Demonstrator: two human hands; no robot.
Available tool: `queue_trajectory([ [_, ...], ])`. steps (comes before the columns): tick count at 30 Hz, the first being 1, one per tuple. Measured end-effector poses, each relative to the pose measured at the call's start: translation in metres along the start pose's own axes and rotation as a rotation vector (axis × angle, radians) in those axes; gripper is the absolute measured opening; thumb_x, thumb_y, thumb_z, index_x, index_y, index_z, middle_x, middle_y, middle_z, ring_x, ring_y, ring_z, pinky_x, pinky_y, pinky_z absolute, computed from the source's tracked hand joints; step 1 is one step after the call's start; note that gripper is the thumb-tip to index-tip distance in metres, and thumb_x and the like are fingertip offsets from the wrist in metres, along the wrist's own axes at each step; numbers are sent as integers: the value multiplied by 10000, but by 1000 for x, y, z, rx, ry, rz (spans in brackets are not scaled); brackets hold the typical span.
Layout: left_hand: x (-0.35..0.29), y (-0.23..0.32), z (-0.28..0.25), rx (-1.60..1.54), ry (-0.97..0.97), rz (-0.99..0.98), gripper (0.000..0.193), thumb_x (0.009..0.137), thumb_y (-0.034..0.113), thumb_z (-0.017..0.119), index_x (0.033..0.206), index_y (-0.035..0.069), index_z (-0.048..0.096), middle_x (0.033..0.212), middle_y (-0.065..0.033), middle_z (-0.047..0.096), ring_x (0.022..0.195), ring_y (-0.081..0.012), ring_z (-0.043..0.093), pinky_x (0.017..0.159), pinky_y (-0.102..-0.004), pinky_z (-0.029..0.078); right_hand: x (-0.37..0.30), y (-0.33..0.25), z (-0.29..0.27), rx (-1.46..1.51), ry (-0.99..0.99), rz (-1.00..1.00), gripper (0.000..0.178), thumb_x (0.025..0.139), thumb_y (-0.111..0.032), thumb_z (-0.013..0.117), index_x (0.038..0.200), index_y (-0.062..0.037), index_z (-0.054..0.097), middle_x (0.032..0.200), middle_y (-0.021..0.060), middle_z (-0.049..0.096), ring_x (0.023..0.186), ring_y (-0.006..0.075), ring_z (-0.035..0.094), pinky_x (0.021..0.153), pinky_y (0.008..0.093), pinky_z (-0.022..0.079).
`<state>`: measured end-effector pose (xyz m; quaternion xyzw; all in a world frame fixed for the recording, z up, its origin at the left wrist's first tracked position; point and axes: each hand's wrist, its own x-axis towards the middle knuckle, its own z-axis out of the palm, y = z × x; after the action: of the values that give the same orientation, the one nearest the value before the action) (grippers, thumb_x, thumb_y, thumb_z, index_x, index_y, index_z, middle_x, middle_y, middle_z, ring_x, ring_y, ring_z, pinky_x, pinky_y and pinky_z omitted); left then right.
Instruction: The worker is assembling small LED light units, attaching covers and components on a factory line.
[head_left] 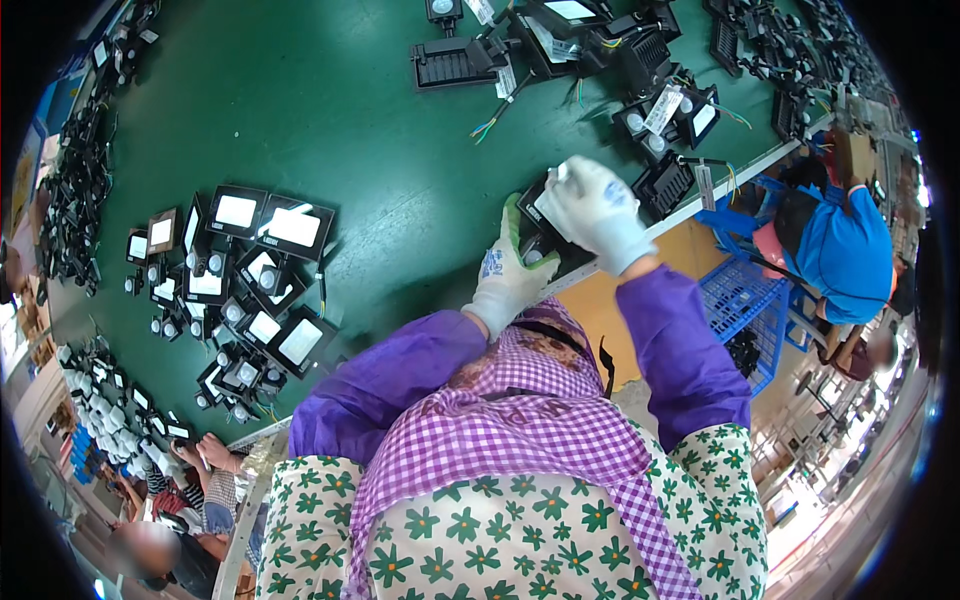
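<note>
On the green table in front of me lies a black LED floodlight (pixel 537 241) with a round sensor, partly covered by both hands. My left hand (pixel 510 268), in a white glove with green fingertips, curls around its near left side, thumb along the edge. Over the lamp's upper right part is my right hand (pixel 597 208), in a white glove with its fingers closed. A bit of white shows at those fingers, but I cannot make out what they hold.
Several finished-looking floodlights (pixel 295 228) lie grouped at the left. More black lamps with loose wires (pixel 645 65) are heaped at the far right. A blue crate (pixel 745 300) stands beside the table's right edge. A person in blue (pixel 845 255) sits at the right; other people are lower left.
</note>
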<state>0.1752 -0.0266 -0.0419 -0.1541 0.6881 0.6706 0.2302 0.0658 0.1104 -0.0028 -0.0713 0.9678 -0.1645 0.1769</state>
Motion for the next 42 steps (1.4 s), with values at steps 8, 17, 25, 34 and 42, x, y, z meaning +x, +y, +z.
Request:
queue_trajectory([
  [8,-4,12,0,-24,34,20,920,781,23,740,1541,20,222,1323,-156,559,1198,-224,564,1015,-337,468,63,-5,31,20,228,-28,245,944,-323,563,928,-82,602,973,148,667,916,360,656,805,465,520],
  [17,-5,9,2,-253,68,8,947,764,16,762,1542,14,221,1331,-142,535,1158,-187,558,968,-312,490,-53,-3,14,134,60,151,278,940,-323,566,978,-52,617,965,206,671,910,416,652,799,488,522],
  [25,6,-17,-8,-150,15,48,979,773,-18,748,1565,51,176,1383,-143,515,1152,-179,572,976,-302,488,-7,23,19,210,238,398,278,958,-289,518,953,-23,601,915,227,674,896,425,645,790,488,492],
  [34,-23,-25,-131,-561,520,6,784,869,14,709,1526,67,284,844,-60,630,524,-95,526,433,-259,434,-29,25,23,373,222,297,266,952,-261,543,969,-2,597,910,242,668,893,429,642,768,463,486],
  [42,-25,-31,-262,-519,606,62,756,875,51,729,1503,5,310,709,-49,604,464,-104,494,406,-262,388,-22,22,25,308,173,331,268,935,-271,556,947,-5,591,887,234,673,837,422,653,726,449,491],
])
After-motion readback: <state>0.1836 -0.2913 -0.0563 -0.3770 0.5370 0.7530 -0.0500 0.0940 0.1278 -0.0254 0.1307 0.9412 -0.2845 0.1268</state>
